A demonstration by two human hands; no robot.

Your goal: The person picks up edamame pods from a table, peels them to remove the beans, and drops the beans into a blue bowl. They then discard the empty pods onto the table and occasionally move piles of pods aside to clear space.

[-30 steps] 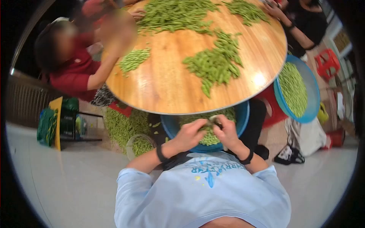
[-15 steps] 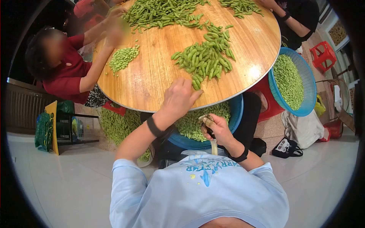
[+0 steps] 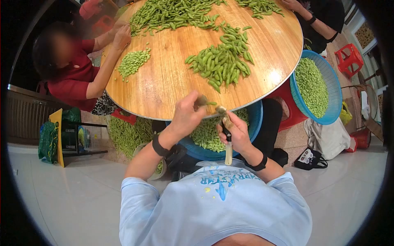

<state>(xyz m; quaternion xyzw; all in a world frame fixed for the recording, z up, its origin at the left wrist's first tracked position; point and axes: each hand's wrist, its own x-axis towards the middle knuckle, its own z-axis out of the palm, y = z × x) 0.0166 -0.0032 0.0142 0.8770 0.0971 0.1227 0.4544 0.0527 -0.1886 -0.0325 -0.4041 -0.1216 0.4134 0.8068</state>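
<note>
My left hand holds a green soybean pod at the near edge of the round wooden table. My right hand grips a small tool with a pale handle, its tip close to the pod. Both hands are over a blue basin of trimmed pods on my lap. A heap of pods lies on the table just beyond my hands.
A person in red sits at the left with a small pile of pods. Another person's arm reaches in at top right. A second blue basin of pods is at the right. More pods lie on the floor.
My left hand reached out to the pile on the table, then drew back with a pod toward my right hand over the basin.
</note>
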